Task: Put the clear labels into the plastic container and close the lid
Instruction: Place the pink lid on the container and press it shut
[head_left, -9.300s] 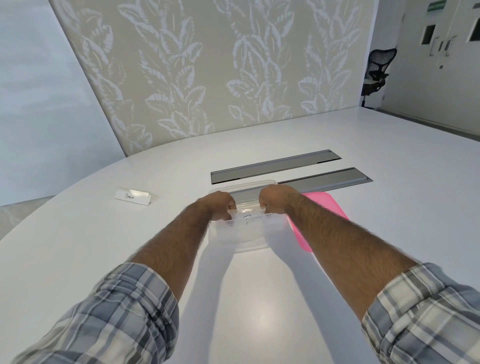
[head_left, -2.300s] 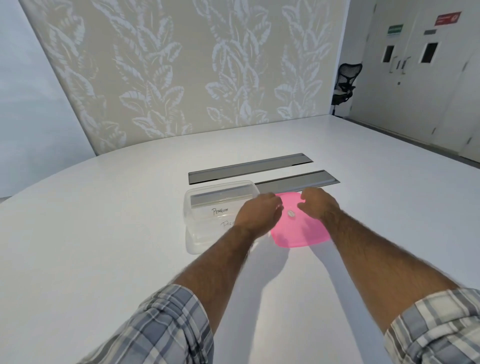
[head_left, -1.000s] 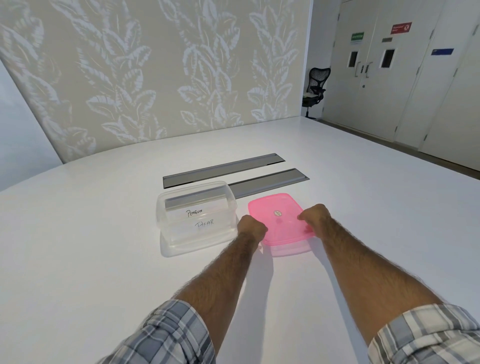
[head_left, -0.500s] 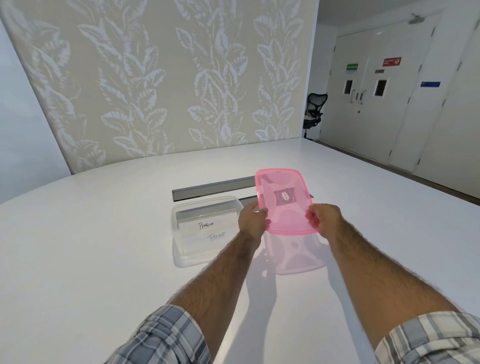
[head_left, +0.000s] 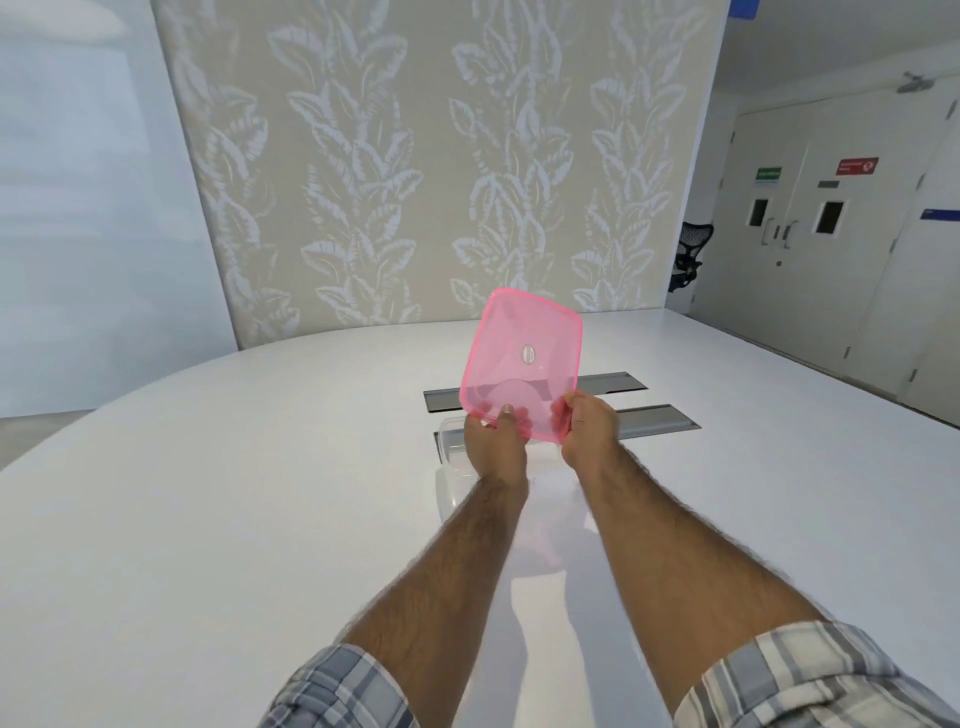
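Observation:
A translucent pink lid (head_left: 522, 358) is held up in the air, tilted steeply with its far edge raised. My left hand (head_left: 493, 444) grips its near left corner and my right hand (head_left: 584, 428) grips its near right corner. The clear plastic container (head_left: 451, 441) stands on the white table directly below and behind my hands. Only its left rim and wall show. The clear labels inside it are hidden by my hands and the lid.
Two grey cable-slot covers (head_left: 660, 418) lie flush in the white table (head_left: 208, 493) just behind the container. A patterned wall panel stands beyond the table. An office chair (head_left: 688, 254) and double doors are at the far right.
Both hands have lifted the pink lid off the table, raised it higher and carried it left, over the container. The lid is tilted more steeply than half a second ago.

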